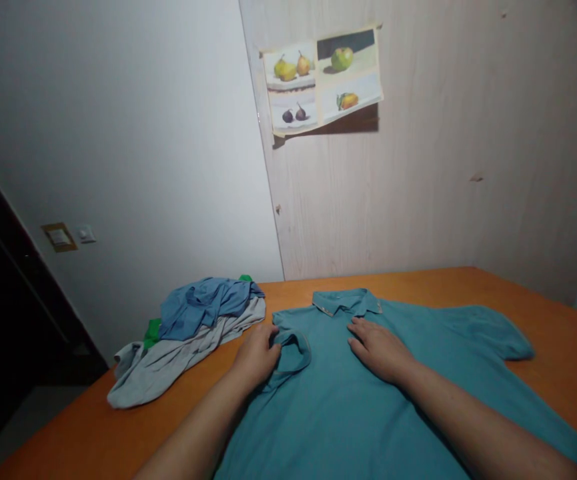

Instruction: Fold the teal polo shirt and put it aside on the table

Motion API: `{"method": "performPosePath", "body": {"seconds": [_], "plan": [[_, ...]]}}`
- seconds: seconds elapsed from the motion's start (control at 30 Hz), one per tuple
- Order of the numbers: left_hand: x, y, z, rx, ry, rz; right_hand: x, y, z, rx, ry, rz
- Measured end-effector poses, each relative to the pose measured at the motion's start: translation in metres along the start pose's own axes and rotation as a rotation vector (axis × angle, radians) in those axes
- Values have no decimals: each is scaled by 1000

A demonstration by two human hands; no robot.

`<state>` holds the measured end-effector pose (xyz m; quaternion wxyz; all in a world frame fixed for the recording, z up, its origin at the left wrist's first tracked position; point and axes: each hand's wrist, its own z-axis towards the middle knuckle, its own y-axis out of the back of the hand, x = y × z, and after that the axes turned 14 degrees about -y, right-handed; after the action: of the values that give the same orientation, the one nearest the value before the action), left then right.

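A teal polo shirt (348,407) lies spread flat on the orange table (558,360), collar toward the far wall. My left hand (258,353) is closed on the shirt's left sleeve (293,350), whose cuff is folded in over the body. Flat on the chest just below the collar (345,301) rests my right hand (378,348), fingers stretched out and pressing on the fabric. The shirt's right sleeve (498,337) lies spread out to the right.
A heap of crumpled clothes (188,340), blue, grey and green, sits at the table's far left corner. A wooden panel with a fruit picture (323,79) stands behind the table. A white wall with a switch (87,234) lies to the left.
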<state>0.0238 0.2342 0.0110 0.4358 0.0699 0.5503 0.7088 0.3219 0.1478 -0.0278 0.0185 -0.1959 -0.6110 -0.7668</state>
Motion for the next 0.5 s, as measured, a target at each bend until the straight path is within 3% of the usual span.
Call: {"method": "performPosePath", "body": {"seconds": [0.17,0.27,0.5], "plan": [[-5,-14,8,29,52,135,2,2,-1,-1,-6,3],[-6,-13,11,12,77,171,3,3,-2,-1,-5,7],[5,28,6,-133,91,132,1,3,-2,8,-8,17]]}}
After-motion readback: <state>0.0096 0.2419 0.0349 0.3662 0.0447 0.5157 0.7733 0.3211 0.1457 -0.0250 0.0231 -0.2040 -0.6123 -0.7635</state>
